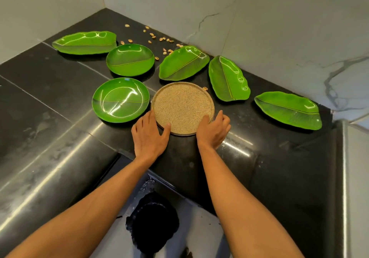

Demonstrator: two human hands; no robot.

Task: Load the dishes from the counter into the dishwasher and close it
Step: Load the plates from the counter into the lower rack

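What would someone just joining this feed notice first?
The left hand and right hand grip the near rim of a tan round plate at the middle of the black counter. Six glossy green plates, two round and four leaf-shaped, fan around it, with nut shells scattered towards the back corner.

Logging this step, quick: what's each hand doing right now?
Left hand: grips the tan plate by its rim.
Right hand: grips the same rim, opposite side.
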